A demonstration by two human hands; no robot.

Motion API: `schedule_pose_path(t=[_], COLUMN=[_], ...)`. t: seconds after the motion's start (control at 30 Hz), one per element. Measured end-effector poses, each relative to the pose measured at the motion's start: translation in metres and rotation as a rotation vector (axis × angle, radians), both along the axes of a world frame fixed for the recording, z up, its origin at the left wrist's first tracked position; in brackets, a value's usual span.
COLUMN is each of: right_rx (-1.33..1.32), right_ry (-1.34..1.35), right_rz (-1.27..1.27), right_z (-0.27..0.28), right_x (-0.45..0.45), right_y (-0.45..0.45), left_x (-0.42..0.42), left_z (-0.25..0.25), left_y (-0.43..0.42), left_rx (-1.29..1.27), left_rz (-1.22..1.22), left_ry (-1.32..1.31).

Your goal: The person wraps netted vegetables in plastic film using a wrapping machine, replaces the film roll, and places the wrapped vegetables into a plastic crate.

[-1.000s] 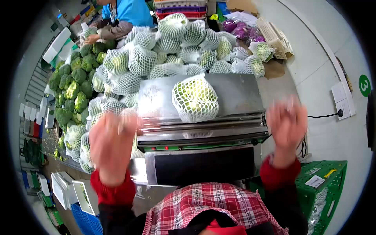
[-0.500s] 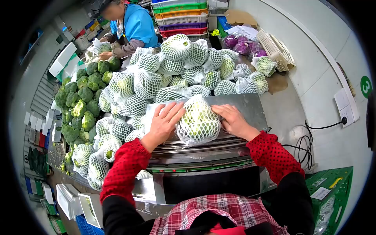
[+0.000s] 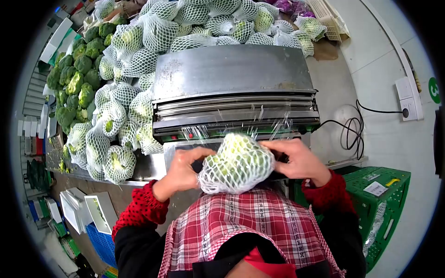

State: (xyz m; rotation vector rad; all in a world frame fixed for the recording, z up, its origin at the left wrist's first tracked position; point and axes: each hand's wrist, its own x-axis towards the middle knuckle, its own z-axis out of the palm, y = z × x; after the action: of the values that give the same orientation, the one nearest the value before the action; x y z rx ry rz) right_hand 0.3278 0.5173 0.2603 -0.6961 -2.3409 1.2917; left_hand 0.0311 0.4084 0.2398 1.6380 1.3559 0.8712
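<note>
A pale green head, which looks like cauliflower in a white foam net (image 3: 238, 164), is in front of my apron. My left hand (image 3: 181, 169) is at its left side with fingers curled in. On the other side, my right hand (image 3: 296, 158) presses its fingers and thumb against the upper right of the head. Shiny streaks of clear plastic film (image 3: 252, 123) stretch between the head and the wrapping machine (image 3: 234, 72), whose metal plate and rollers lie just beyond. How much film each hand pinches is hard to make out.
Netted heads (image 3: 157, 32) are heaped behind and left of the machine, with bare broccoli (image 3: 76, 81) farther left. A green crate (image 3: 380, 199) stands at right, below a black cable (image 3: 354, 132). White foam boxes (image 3: 99, 211) and a blue crate (image 3: 103, 241) are lower left.
Both hands have drawn the netted head from the machine's metal plate toward my body, and film now shows stretched behind it. My view has tilted down; the co-worker's body is mostly out of frame.
</note>
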Motion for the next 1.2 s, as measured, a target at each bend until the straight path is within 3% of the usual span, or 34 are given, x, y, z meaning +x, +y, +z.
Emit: schedule_pose_path(t=[0.07, 0.1, 0.13, 0.2, 0.23, 0.27, 0.33, 0.37, 0.43, 0.47, 0.53, 0.6, 0.63, 0.7, 0.73, 0.77, 0.8, 0.87, 0.93, 0.97, 1.03, 1.1, 1.13, 1.17, 1.2], right_rx=[-0.357, -0.81, -0.844, -1.084, -1.235, -1.318, -0.844, -0.849, -0.311, -0.151, -0.457, -0.463, -0.478, -0.438, -0.348, -0.381, -0.41, -0.652, -0.853, -0.735, -0.5, -0.263, -0.505, -0.577, -0.567], right_ry=[-0.113, -0.111, -0.208, -0.059, 0.185, 0.415, 0.378, 0.37, 0.074, 0.082, 0.134, -0.058, -0.199, -0.366, -0.45, -0.527, -0.603, -0.226, 0.2, 0.253, 0.373, 0.06, 0.264, 0.588, 0.751], right_rz=[0.032, -0.048, -0.07, -0.329, -0.421, -0.444, -0.519, -0.524, -0.568, -0.661, -0.9, -0.832, -0.793, -0.68, -0.609, -0.536, -0.457, -0.459, -0.45, -0.374, -0.237, -0.181, -0.204, -0.15, -0.132], right_z=[-0.014, -0.025, -0.027, -0.026, -0.018, -0.017, -0.01, -0.016, -0.042, -0.049, -0.029, -0.015, -0.019, -0.08, -0.115, -0.152, -0.188, -0.207, -0.205, -0.203, -0.172, -0.09, -0.078, -0.075, -0.073], right_x=[0.001, 0.003, 0.005, 0.014, 0.019, 0.027, 0.016, 0.018, 0.021, 0.021, 0.036, 0.054, 0.063, 0.082, 0.084, 0.07, 0.054, 0.005, -0.037, -0.046, -0.066, -0.052, -0.061, -0.081, -0.077], right_y=[-0.009, -0.016, -0.018, -0.027, -0.035, -0.047, -0.072, -0.075, -0.072, -0.068, -0.064, -0.08, -0.093, -0.115, -0.124, -0.134, -0.145, -0.166, -0.184, -0.189, -0.186, -0.159, -0.153, -0.156, -0.16], left_x=[0.002, -0.003, -0.006, -0.007, -0.001, 0.002, 0.017, 0.025, 0.029, 0.025, 0.026, 0.016, -0.002, -0.015, -0.023, -0.002, 0.008, 0.042, 0.055, 0.055, 0.064, 0.082, 0.091, 0.101, 0.107], left_z=[-0.026, -0.036, -0.046, -0.054, -0.034, -0.045, -0.049, -0.047, -0.051, -0.049, -0.012, 0.015, 0.001, -0.063, -0.122, -0.142, -0.199, -0.227, -0.219, -0.205, -0.148, -0.09, -0.065, -0.041, -0.027], left_y=[-0.016, -0.019, -0.024, -0.036, -0.045, -0.057, -0.077, -0.078, -0.088, -0.094, -0.108, -0.133, -0.146, -0.158, -0.168, -0.154, -0.152, -0.134, -0.124, -0.122, -0.101, -0.079, -0.067, -0.059, -0.056], left_rx=[-0.371, -0.408, -0.446, -0.636, -0.58, -0.429, -0.364, -0.329, -0.134, -0.031, -0.004, -0.235, -0.393, -0.797, -0.761, -0.619, -0.685, -0.705, -0.538, -0.387, 0.089, 0.577, 0.727, 0.858, 0.802], left_rz=[0.056, 0.041, 0.03, 0.236, 0.251, 0.067, 0.306, 0.453, 0.714, 0.822, 1.016, 1.06, 0.964, 0.834, 0.647, 0.477, 0.369, 0.262, 0.313, 0.381, 0.511, 0.574, 0.57, 0.572, 0.536], left_ry=[-0.336, -0.339, -0.408, -0.981, -1.172, -1.435, -0.957, -0.97, -0.815, -0.711, -0.492, -0.473, -0.371, -0.142, 0.086, 0.282, 0.247, 0.275, 0.299, 0.293, 0.215, 0.112, 0.06, 0.005, -0.086])
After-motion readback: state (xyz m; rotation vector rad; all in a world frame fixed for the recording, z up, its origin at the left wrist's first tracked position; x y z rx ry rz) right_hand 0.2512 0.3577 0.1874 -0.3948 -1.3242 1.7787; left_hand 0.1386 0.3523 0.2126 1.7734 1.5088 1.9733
